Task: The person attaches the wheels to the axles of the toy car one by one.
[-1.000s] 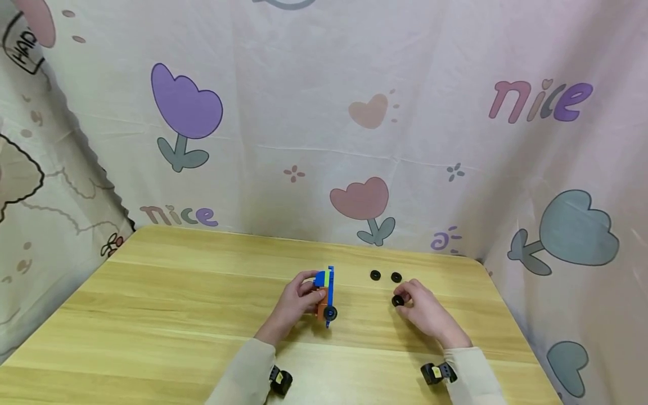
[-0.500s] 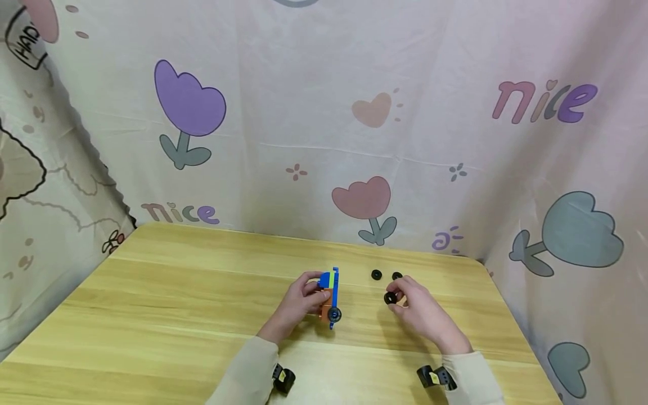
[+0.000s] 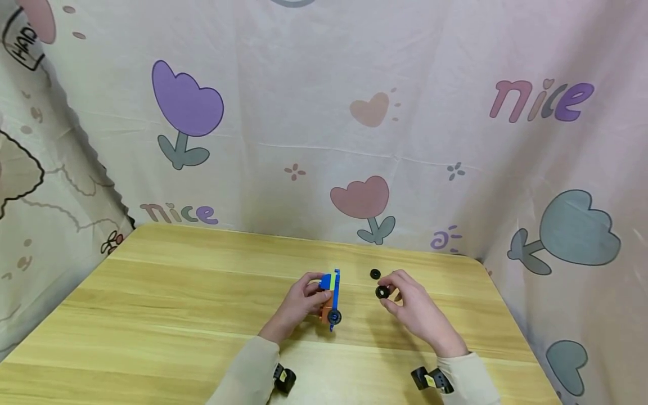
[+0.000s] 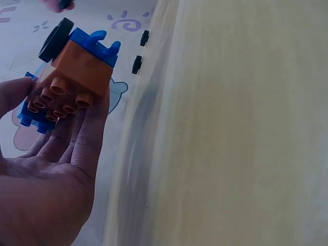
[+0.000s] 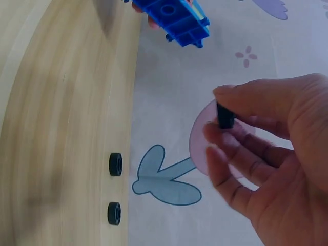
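My left hand [image 3: 298, 306] grips a toy car made of building bricks [image 4: 84, 66], with a blue base, orange bricks studded on one face and a blue and yellow-green part at its far end. One black wheel [image 3: 334, 316] sits on the car's near end, facing right. To the right, my right hand [image 3: 417, 312] pinches a loose black wheel [image 5: 225, 116] between thumb and fingers, held in the air apart from the car. Two more black wheels lie on the table; in the right wrist view the upper wheel [image 5: 116, 164] and lower wheel [image 5: 114, 213] stand out near its edge.
The wooden table [image 3: 177, 315] reaches back to a hanging printed curtain [image 3: 283, 112] with flowers and lettering. A black wrist camera [image 3: 284, 380] shows at the left sleeve, another black camera [image 3: 430, 380] at the right sleeve.
My right hand has moved left and slightly up with its wheel, closer to the car, and now covers one table wheel in the head view. My left hand and the car have shifted slightly right.
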`<state>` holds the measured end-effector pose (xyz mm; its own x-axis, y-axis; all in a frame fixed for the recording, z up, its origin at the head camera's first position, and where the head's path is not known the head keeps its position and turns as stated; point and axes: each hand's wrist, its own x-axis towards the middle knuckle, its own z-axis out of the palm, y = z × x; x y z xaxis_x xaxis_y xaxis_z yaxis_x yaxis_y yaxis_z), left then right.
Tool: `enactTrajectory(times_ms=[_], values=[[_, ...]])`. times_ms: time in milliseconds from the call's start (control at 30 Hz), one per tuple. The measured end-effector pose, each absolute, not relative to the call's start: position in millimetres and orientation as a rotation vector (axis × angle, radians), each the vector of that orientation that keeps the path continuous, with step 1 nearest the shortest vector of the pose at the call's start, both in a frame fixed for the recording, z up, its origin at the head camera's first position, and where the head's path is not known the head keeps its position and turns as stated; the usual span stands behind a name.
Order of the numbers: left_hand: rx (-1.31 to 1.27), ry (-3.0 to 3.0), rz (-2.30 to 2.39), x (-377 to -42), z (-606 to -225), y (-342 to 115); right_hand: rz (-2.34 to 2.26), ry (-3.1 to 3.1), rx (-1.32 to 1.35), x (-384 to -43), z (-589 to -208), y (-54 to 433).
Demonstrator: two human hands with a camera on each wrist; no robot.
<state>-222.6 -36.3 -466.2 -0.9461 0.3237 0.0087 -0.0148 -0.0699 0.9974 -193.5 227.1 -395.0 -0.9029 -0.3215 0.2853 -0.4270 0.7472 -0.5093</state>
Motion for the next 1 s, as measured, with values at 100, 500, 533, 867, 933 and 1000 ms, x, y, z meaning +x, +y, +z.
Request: enactTrajectory(times_ms=[100,500,533,867,933,1000], values=[[0.331,1.969,2.094,-222,-466,-35,0.903,-2.747,0.598,-192,-393,223],[0.335,1.928,2.102,-221,-465,-33,0.962,-2.7,0.727,-189,-393,206],[0.337,1.927,2.101,-221,-465,-33,0.959,-2.698,0.739,-189,-393,204],[0.344,1.913,2.103,-219,-462,-31,0.952,-2.607,0.845,-192,-396,192],[0.339,1.909,2.105,-219,-461,-30,0.949,-2.607,0.85,-192,-397,190],[0.333,1.91,2.105,-219,-460,-30,0.953,-2.606,0.85,-192,-398,188]])
